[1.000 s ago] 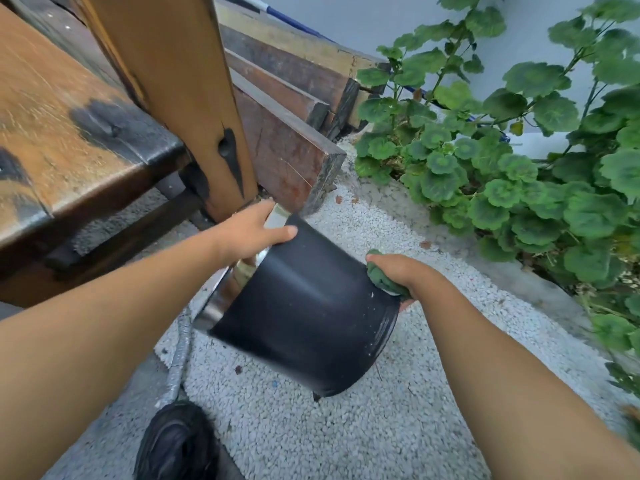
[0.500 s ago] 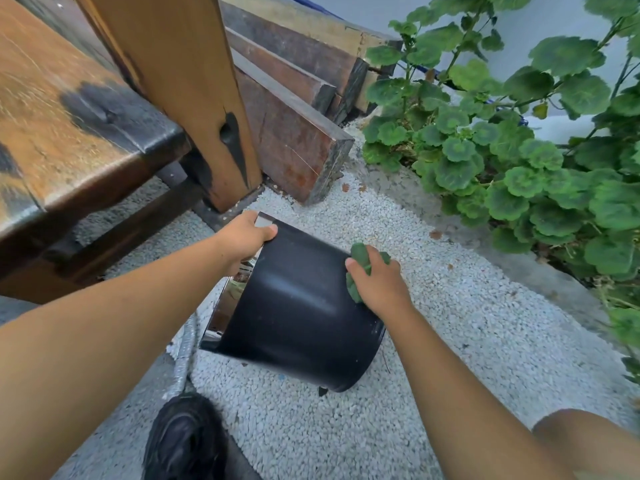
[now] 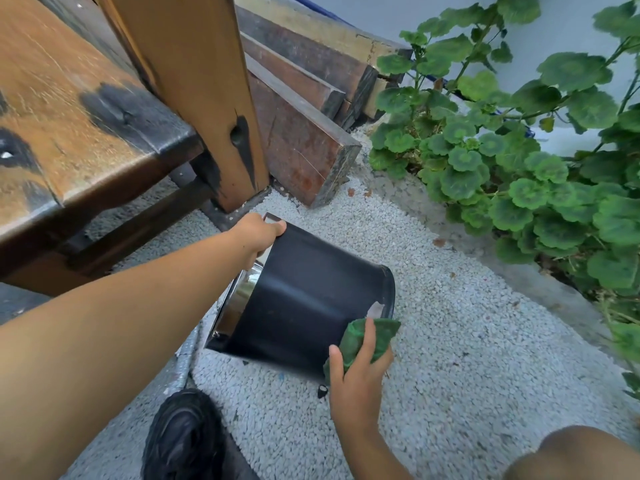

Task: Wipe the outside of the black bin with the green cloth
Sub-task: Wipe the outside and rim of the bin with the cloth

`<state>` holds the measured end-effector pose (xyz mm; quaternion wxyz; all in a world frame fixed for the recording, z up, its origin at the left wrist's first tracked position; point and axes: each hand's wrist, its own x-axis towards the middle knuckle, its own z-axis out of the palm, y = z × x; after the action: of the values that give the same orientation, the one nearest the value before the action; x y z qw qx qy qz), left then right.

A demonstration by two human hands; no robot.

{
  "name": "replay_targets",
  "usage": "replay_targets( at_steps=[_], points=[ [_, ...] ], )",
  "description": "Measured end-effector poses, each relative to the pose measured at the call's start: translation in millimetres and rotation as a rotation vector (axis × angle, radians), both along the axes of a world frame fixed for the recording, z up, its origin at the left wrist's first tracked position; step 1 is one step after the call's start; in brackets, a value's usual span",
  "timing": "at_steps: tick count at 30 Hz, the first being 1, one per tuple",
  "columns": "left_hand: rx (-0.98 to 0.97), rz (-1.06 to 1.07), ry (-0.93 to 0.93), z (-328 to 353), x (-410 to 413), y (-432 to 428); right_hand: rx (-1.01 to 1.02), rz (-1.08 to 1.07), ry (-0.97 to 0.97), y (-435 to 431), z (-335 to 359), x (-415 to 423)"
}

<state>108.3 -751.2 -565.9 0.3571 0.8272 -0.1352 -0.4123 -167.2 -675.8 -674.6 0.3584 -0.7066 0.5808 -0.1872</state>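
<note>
Currently: left hand (image 3: 258, 237) grips the upper rim of the black cylindrical plastic bin (image 3: 304, 299), which lies tilted on the white gravel floor (image 3: 467, 341). Right hand (image 3: 356, 379) grasps the crumpled green cloth (image 3: 372, 336), pressed to the bin's lower wall beside the base. Advised: steady the rim, press flat, wipe in overlapping bands, and roll the bin to reach its hidden side. Brands, labels, writing: none legible.

Views: one, the head camera, wide-angle, which I watch remotely.
Position: I see from above, over both forearms (image 3: 138, 323).
Facing: forward and down onto gravel ground (image 3: 467, 341).
Nearness: close; black bin (image 3: 304, 299) fills mid-frame.
Edges: wooden bench (image 3: 86, 133) left, leafy plant (image 3: 519, 188) right.
</note>
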Motion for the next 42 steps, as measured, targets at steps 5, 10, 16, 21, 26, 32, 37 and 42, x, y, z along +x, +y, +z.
replay_targets(
  at_steps=[5, 10, 16, 21, 26, 32, 37, 42],
  points=[
    [-0.188, -0.116, 0.111, 9.2, -10.1, 28.3, -0.025, 0.002, -0.024, -4.2, -7.4, -11.5],
    [-0.221, -0.387, 0.109, 21.5, -43.6, 41.2, 0.055, -0.137, -0.14, -18.3, 0.1, -13.0],
    [-0.18, -0.508, -0.117, 60.8, -49.3, 8.8, 0.099, 0.027, -0.147, -22.2, -11.1, -32.2],
    [-0.093, -0.657, -0.468, 72.1, -47.0, 3.2, 0.238, 0.065, -0.173, -39.2, -16.4, -46.3],
    [-0.037, -0.899, -0.632, 54.1, -65.7, 23.5, 0.313, 0.028, -0.434, -89.4, 29.0, -26.2],
    [0.089, -1.278, -0.62, 15.2, -110.6, 46.0, 0.201, -0.009, -0.666, -147.5, 108.1, 2.4],
    [0.105, -1.136, -0.304, 25.4, -87.6, 41.9, 0.04, 0.197, -0.348, -185.2, 137.5, 30.8],
    [0.095, -0.582, -0.777, 30.0, -37.0, 46.7, -0.033, 0.527, 0.422, -199.2, 138.1, 60.2]
  ],
)
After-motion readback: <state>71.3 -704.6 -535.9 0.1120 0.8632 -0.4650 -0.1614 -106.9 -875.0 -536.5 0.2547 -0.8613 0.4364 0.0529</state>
